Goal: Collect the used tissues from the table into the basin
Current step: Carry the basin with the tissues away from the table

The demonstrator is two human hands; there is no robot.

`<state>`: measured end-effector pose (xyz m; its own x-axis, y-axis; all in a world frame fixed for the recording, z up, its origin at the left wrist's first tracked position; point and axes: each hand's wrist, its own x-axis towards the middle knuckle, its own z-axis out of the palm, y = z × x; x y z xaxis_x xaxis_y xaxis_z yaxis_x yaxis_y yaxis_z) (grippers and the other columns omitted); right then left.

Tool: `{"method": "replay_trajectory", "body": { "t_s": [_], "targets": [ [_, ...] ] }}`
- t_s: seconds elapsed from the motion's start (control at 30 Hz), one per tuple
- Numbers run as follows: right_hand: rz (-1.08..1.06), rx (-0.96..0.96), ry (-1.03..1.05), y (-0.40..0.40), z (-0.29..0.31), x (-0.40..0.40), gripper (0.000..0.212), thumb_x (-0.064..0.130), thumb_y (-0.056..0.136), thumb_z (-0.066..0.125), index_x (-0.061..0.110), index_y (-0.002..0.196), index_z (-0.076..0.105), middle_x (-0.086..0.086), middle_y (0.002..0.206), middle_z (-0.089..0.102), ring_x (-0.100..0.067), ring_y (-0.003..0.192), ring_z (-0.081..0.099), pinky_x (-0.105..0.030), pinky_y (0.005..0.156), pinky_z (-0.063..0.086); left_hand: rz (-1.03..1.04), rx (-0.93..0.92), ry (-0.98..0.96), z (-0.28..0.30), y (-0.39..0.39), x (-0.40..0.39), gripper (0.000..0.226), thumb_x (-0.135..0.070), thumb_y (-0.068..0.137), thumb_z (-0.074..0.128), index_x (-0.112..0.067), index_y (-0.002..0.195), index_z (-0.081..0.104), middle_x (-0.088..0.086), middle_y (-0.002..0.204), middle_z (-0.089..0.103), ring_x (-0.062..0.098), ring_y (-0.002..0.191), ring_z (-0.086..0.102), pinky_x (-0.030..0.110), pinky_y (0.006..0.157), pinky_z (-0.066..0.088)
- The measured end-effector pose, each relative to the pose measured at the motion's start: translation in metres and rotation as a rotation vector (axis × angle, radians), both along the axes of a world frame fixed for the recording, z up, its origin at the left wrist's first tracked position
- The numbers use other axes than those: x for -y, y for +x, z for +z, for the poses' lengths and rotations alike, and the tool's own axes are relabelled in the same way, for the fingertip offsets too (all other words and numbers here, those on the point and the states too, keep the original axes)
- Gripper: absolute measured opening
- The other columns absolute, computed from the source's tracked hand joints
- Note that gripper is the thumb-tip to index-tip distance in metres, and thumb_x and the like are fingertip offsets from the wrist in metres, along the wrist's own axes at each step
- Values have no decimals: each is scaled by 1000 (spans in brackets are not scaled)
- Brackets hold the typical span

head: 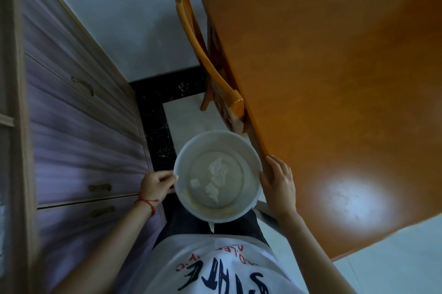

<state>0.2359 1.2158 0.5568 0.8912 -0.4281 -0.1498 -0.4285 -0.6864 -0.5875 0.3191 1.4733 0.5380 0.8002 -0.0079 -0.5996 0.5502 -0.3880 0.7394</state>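
Observation:
A round white basin (248, 148) hangs in front of my body, just off the left edge of the orange table (334, 78). Three crumpled white tissues (218, 170) lie on its bottom. My left hand (155, 185) pinches the basin's left rim. My right hand (278, 186) lies against the basin's right rim and the table's edge, fingers stretched along the edge; whether it grips the rim is hidden. No tissue shows on the tabletop.
A wooden chair (191, 38) is pushed in at the table's left side, beyond the basin. A cabinet with drawers (79, 126) runs along my left, leaving a narrow strip of tiled floor (189, 116) between.

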Motion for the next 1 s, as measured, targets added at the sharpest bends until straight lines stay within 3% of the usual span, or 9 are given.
{"method": "replay_trajectory", "body": {
  "t_s": [0.1, 0.23, 0.37, 0.43, 0.53, 0.7, 0.8, 0.9, 1.0],
  "targets": [
    [-71, -24, 49, -9, 2, -3, 43, 21, 88, 58, 10, 129, 47, -10, 124, 56, -22, 108, 53, -33, 90, 44, 2, -18, 2, -4, -5, -9, 24, 3, 83, 57, 10, 106, 62, 0, 75, 62, 0, 52, 65, 7, 45, 49],
    [-114, -84, 125, -18, -3, -8, 32, 25, 89, 55, 11, 118, 57, -2, 99, 65, 3, 67, 50, -15, 66, 42, -1, -3, 4, -7, -11, -20, 25, 4, 83, 56, 9, 107, 61, 1, 76, 62, -8, 50, 62, 8, 45, 49],
    [-113, -135, 251, -31, -3, -11, 33, 25, 89, 55, 9, 118, 58, -6, 100, 69, -4, 71, 56, -14, 71, 44, 14, 27, 16, -7, -21, -27, 24, 3, 83, 57, 11, 105, 61, 13, 86, 65, -7, 51, 63, 8, 46, 50],
    [-72, -172, 269, -37, -4, -11, 33, 24, 89, 56, 9, 118, 59, -8, 101, 70, -3, 71, 55, -8, 67, 43, 25, 48, 35, -5, -30, -28, 23, 2, 83, 57, 10, 104, 62, 19, 91, 66, -7, 52, 64, 8, 47, 50],
    [-16, -198, 291, -46, -7, -5, 30, 22, 89, 55, 9, 116, 60, -8, 100, 70, 3, 69, 53, 0, 54, 42, 31, 90, 49, -1, -51, -24, 22, 2, 83, 57, 6, 104, 64, 7, 80, 65, -8, 52, 63, 6, 46, 48],
    [79, -217, 269, -67, -4, 6, 31, 21, 90, 53, 9, 118, 59, -7, 101, 69, -7, 74, 56, -4, 52, 38, 126, 93, 69, -4, -95, -21, 16, 0, 82, 59, 6, 95, 67, 8, 72, 68, 9, 60, 63, 10, 51, 53],
    [145, -218, 267, -84, 2, 10, 30, 18, 90, 52, 7, 117, 58, -11, 98, 70, -18, 76, 61, -15, 62, 47, 167, 117, 98, -1, -126, -21, 19, 0, 81, 61, -15, 71, 67, -8, 56, 67, 16, 65, 61, 11, 52, 54],
    [173, -220, 279, -105, 7, 9, 28, 13, 88, 52, 6, 113, 61, -18, 80, 71, -29, 72, 65, -36, 68, 55, 178, 124, 125, 6, -155, -20, 10, -2, 81, 61, -4, 88, 68, 6, 73, 66, 15, 64, 64, 10, 52, 54],
    [173, -230, 284, -124, 3, 6, 29, 14, 86, 54, 6, 113, 61, -15, 70, 70, -25, 61, 64, -36, 63, 56, 177, 114, 139, 7, -178, -25, 9, -3, 81, 61, -3, 88, 68, 4, 73, 65, 24, 71, 62, 18, 56, 57]
  ]
}}
